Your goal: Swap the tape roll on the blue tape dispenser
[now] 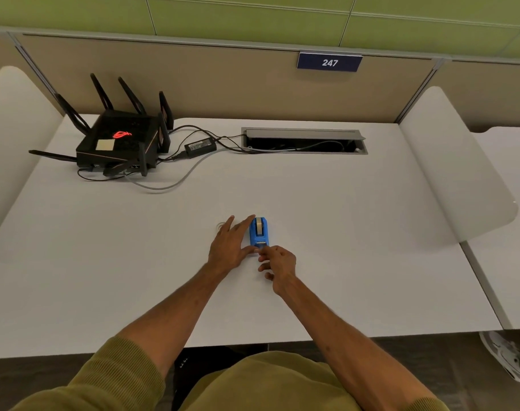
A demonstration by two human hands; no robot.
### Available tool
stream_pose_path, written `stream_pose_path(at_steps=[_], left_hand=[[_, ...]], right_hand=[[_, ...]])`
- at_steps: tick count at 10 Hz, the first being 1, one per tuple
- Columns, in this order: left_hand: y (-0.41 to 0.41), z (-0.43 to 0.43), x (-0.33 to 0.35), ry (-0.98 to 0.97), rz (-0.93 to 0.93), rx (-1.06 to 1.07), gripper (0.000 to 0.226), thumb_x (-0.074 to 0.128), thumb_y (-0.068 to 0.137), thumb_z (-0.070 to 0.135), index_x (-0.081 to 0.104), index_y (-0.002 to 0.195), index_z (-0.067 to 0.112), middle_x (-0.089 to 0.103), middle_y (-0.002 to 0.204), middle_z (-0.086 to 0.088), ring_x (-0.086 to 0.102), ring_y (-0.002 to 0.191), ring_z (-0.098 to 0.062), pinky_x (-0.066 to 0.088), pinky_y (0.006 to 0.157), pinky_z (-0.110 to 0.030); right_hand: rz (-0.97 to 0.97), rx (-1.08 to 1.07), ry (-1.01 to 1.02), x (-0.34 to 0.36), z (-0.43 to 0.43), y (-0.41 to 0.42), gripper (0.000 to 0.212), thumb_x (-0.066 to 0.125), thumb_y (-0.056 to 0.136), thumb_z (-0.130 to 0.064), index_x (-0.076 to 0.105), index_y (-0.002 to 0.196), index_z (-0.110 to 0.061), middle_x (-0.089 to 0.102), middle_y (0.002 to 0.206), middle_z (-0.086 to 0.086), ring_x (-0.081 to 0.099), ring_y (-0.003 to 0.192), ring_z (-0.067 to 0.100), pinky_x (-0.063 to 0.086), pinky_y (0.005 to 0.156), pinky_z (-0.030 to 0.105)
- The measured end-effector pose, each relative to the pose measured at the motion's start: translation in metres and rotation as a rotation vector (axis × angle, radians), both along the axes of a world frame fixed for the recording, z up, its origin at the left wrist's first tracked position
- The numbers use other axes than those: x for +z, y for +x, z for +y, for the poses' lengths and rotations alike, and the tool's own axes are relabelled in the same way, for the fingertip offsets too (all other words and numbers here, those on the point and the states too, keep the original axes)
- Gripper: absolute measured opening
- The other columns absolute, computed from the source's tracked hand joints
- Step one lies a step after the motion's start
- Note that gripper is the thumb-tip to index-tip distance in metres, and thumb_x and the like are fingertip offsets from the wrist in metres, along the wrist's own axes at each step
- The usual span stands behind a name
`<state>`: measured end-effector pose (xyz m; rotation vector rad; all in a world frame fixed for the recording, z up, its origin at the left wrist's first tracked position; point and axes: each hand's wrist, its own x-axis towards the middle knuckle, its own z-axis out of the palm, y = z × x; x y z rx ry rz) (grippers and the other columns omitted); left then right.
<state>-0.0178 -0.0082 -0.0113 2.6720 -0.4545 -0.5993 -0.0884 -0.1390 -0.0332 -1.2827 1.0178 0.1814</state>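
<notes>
left hand [227, 247] lay flat, fingers spread, beside blue tape dispenser [259, 231] | right hand [278, 264] pinched its near end | sign [329, 62] read "247"

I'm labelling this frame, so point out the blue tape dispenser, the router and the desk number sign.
blue tape dispenser [259, 232]: head view, on its blue side wall.
router [118, 143]: head view, on its black top.
number sign [329, 62]: head view, on the digits.

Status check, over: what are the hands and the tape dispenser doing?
Left hand flat beside blue tape dispenser. Right hand pinching at its near end. Roll seated. Nothing in the way.
</notes>
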Motion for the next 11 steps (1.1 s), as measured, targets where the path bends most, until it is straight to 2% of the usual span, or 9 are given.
stream_pose_path(at_steps=[2,3,4,5,6,7,8,10,11], left_hand=[[0.0,0.003,-0.005,-0.011,-0.009,-0.031,0.097,0.068,0.093,0.054,0.009,0.167,0.034,0.026,0.173,0.008,0.007,0.166,-0.022,0.028,0.132,-0.044],[-0.001,0.002,-0.008,0.005,-0.015,-0.039,0.1,0.07,0.093,0.052,0.007,0.167,0.032,0.024,0.174,0.007,0.007,0.166,-0.022,0.024,0.133,-0.044],[-0.001,0.002,-0.009,-0.001,-0.038,-0.05,0.099,0.069,0.094,0.051,0.007,0.168,0.031,0.024,0.173,0.007,0.008,0.165,-0.022,0.022,0.134,-0.043],[-0.003,0.002,-0.01,-0.026,-0.046,-0.048,0.098,0.069,0.095,0.05,0.007,0.168,0.03,0.025,0.173,0.008,0.009,0.165,-0.022,0.022,0.134,-0.042],[-0.003,0.003,-0.011,-0.044,-0.04,-0.055,0.097,0.068,0.095,0.051,0.007,0.168,0.029,0.024,0.173,0.007,0.009,0.165,-0.023,0.021,0.134,-0.043],[-0.005,0.005,-0.011,-0.066,-0.033,-0.064,0.095,0.066,0.098,0.047,0.005,0.168,0.028,0.023,0.174,0.005,0.008,0.165,-0.025,0.02,0.134,-0.045],[-0.006,0.006,-0.012,-0.075,-0.042,-0.08,0.091,0.063,0.1,0.032,0.002,0.168,0.028,0.021,0.174,0.003,0.008,0.165,-0.025,0.019,0.134,-0.047],[-0.005,0.01,-0.012,-0.11,-0.076,-0.148,0.083,0.046,0.099,-0.001,0.002,0.168,0.015,0.009,0.177,0.001,0.006,0.166,-0.023,0.015,0.135,-0.041],[-0.007,0.008,-0.013,-0.108,-0.143,-0.115,0.075,0.04,0.104,0.0,0.001,0.167,0.011,0.001,0.177,0.0,0.001,0.166,-0.02,0.01,0.136,-0.037]], right_hand=[[-0.009,0.028,-0.044,-0.002,0.001,0.005,0.018,0.065,0.097,-0.005,0.075,0.108,0.005,0.074,0.086,0.019,0.058,0.054,0.022,0.044,0.049,0.026],[-0.019,0.048,-0.061,-0.001,0.001,0.007,0.018,0.064,0.1,-0.007,0.075,0.112,0.003,0.078,0.101,0.027,0.061,0.057,0.023,0.047,0.051,0.027],[-0.039,0.074,-0.074,-0.002,0.002,0.006,0.018,0.064,0.101,-0.009,0.074,0.113,0.001,0.079,0.104,0.027,0.066,0.062,0.028,0.05,0.052,0.028],[-0.043,0.138,-0.17,0.0,0.003,0.003,0.018,0.064,0.103,-0.013,0.074,0.112,-0.002,0.08,0.098,0.023,0.072,0.068,0.036,0.06,0.058,0.035],[-0.044,0.246,-0.329,0.0,-0.001,0.0,0.017,0.066,0.103,-0.019,0.075,0.109,-0.006,0.082,0.092,0.017,0.079,0.079,0.043,0.068,0.074,0.048],[-0.035,0.313,-0.404,0.005,-0.003,-0.002,0.018,0.068,0.103,-0.024,0.075,0.106,-0.008,0.082,0.09,0.013,0.081,0.08,0.039,0.069,0.075,0.05],[-0.01,0.354,-0.448,0.007,-0.008,-0.003,0.02,0.07,0.101,-0.027,0.074,0.104,-0.008,0.082,0.091,0.013,0.076,0.069,0.032,0.069,0.075,0.049],[-0.048,0.614,-0.957,0.018,-0.027,-0.006,0.015,0.059,0.096,-0.016,0.069,0.107,-0.02,0.077,0.098,-0.001,0.072,0.087,0.019,0.064,0.08,0.039],[-0.136,0.69,-1.139,0.024,-0.038,0.0,0.029,0.054,0.097,-0.009,0.064,0.121,-0.021,0.071,0.116,-0.004,0.07,0.099,0.017,0.06,0.083,0.036]])
